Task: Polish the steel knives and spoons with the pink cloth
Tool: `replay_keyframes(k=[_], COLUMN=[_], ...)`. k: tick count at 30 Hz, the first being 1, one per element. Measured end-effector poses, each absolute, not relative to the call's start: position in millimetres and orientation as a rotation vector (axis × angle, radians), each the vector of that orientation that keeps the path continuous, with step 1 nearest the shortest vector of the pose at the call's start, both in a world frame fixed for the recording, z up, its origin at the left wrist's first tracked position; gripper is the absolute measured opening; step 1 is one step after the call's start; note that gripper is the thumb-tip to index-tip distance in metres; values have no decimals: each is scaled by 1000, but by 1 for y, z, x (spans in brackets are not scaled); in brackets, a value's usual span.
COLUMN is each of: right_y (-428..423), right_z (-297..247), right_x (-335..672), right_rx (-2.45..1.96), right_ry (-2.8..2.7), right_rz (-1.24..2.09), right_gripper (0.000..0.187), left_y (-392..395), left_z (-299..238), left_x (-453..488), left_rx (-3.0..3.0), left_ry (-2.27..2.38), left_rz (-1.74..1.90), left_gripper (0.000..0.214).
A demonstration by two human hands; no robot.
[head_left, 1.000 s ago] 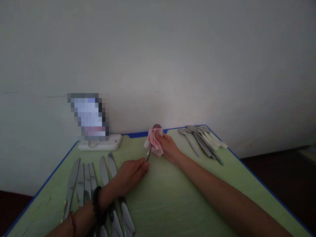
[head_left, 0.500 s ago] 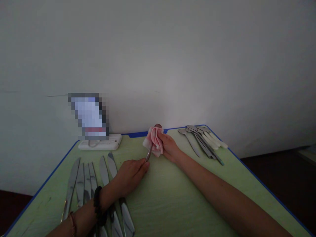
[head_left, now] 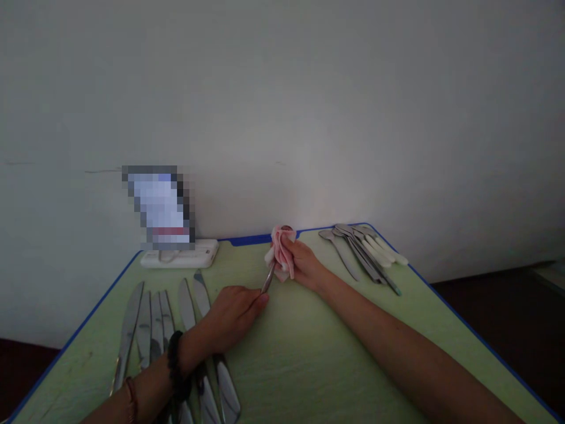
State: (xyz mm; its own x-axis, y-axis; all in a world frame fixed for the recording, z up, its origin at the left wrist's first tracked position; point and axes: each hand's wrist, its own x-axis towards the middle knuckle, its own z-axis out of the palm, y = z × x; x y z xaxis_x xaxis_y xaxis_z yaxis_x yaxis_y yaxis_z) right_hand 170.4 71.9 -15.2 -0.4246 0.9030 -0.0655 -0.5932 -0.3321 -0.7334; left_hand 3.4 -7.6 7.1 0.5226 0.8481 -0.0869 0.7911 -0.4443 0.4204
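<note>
My left hand (head_left: 238,313) grips the handle of a metal spoon (head_left: 268,278), which points up and away from me over the table. Folded around the spoon's upper part is a pink and white cloth (head_left: 283,254), pinched in my right hand (head_left: 304,262). Only the rounded tip of the spoon's bowl shows above the cloth; the rest of the bowl is covered. Several table knives (head_left: 131,330) lie side by side at the left, some of them partly under my left forearm. To the right of my right hand rests a group of spoons (head_left: 359,253), some with white handles.
A blurred-out screen (head_left: 159,206) stands upright on a white device (head_left: 180,255) at the back left. The pale green table (head_left: 335,365) has a blue edge and meets a plain wall (head_left: 282,106) at the back.
The cloth and my right hand have shifted slightly to the right, and the spoon has tilted a little that way. My left hand has barely moved.
</note>
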Motion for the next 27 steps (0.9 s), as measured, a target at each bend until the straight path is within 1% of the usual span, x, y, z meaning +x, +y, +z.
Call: replay_keyframes(k=[7, 12, 16, 21, 27], right_y=[61, 55, 54, 52, 56], right_z=[-11, -8, -7, -6, -11], right_x=[161, 157, 156, 154, 151], right_rx=[-628, -641, -665, -698, -732], right_ry=[-676, -736, -780, -805, -660], right_rz=[1906, 1918, 1892, 1851, 1715], right_gripper=[39, 43, 43, 43, 39], left_y=[-8, -6, -5, -5, -4], left_z=[6, 1, 0, 2, 1], left_x=[2, 2, 1, 2, 4], left_rx=[2253, 2126, 2078, 2103, 2113], left_ry=[1332, 1349, 1352, 1331, 1397], left_rz=[256, 331, 381, 351, 405], left_gripper=[38, 39, 39, 38, 34])
